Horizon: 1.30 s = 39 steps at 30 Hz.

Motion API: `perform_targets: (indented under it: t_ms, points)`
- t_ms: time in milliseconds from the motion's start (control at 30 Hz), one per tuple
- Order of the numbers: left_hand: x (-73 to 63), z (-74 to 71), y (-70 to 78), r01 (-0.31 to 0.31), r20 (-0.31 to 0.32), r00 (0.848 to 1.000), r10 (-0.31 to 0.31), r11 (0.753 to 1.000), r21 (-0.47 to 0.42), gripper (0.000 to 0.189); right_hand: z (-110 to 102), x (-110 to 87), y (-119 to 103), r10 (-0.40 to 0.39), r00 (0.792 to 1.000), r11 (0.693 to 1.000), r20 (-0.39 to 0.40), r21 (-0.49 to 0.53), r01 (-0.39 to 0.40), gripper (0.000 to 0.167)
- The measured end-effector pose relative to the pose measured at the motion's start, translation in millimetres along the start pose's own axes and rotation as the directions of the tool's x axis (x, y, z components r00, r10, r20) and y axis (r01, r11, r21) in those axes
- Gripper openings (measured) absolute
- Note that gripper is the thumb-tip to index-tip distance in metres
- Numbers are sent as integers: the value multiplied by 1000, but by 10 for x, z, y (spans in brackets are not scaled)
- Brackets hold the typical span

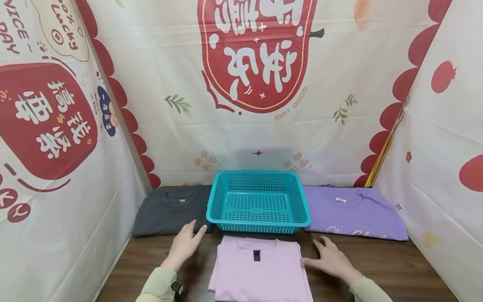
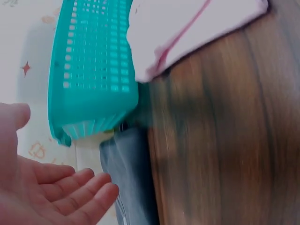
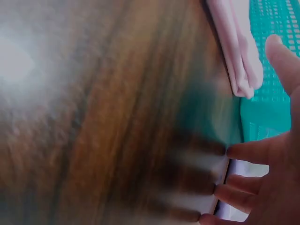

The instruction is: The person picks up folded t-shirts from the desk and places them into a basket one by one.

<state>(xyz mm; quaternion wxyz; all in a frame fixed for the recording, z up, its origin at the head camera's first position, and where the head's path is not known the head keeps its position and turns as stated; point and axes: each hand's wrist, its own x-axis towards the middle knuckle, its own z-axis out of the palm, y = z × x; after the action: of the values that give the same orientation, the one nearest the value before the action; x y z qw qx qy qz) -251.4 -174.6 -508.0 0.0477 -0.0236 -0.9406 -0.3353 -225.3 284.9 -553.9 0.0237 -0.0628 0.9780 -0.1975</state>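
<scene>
A folded pink T-shirt (image 1: 264,272) with a dark neck label lies at the front middle of the table. To its left, my left hand (image 1: 185,245) is held with fingers extended, near the folded dark grey T-shirt (image 1: 170,214); in the left wrist view its palm (image 2: 51,197) shows nothing held. On the other side my right hand (image 1: 332,260) is spread beside the pink shirt's right edge, thumb close to the cloth; whether they touch I cannot tell. In the right wrist view the fingers (image 3: 248,152) are apart and hold nothing. Behind the pink shirt stands a teal plastic basket (image 1: 258,228) without contents.
A folded purple T-shirt (image 1: 354,214) lies right of the basket. Printed white cloth hangs behind (image 1: 256,134) and on both sides of the brown wooden table (image 1: 396,268), bounding it closely.
</scene>
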Motion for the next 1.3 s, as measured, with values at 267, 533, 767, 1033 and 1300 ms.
perform_targets:
  t_ms: [267,533,767,1033,1300]
  points:
    - [-64,153,65,61,64,996,-61,998,11,83,85,-114,-230,-45,999,999,22,-25,46,95]
    - [-137,337,-10,73,149,986,-79,996,42,65,175,-169,-458,-108,994,991,20,87,106,74]
    - [-275,456,10,4,183,983,-12,999,46,48,212,-199,-531,-46,999,986,-6,161,46,54]
    - [-322,556,110,-54,171,984,49,998,22,42,144,-185,-554,104,994,972,22,212,-106,46]
    - [-335,623,156,-1,222,975,8,1000,-30,36,143,-215,-509,-6,998,947,60,321,-14,33]
